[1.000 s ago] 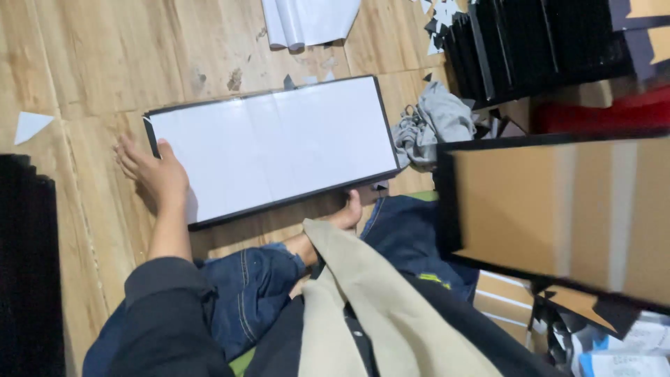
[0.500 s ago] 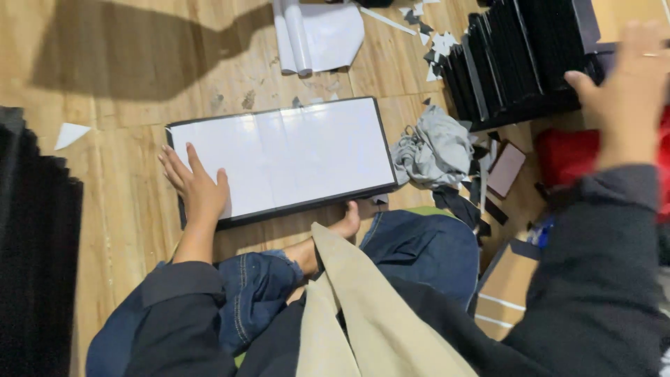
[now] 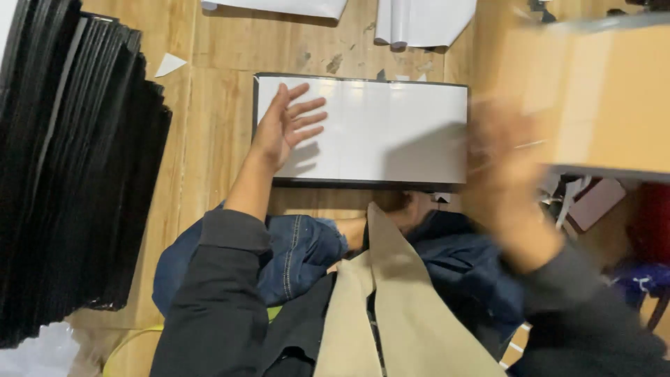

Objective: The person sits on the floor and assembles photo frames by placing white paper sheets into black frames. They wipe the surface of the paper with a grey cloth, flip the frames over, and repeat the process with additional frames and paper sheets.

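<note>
The left hand (image 3: 286,129) lies flat, fingers spread, on the white panel (image 3: 377,129). The right hand (image 3: 506,188) is blurred beside a brown board (image 3: 607,98); its grip cannot be told.

Person wearing dark sleeves, blue jeans and a beige vest

The left hand (image 3: 285,126) is showing bare, and behind its fingers a dark grey sleeve is covering the arm from the wrist. The right hand (image 3: 504,188) is appearing blurred, with a similar dark sleeve. Blue jeans with pale stitching are covering the legs.
</note>
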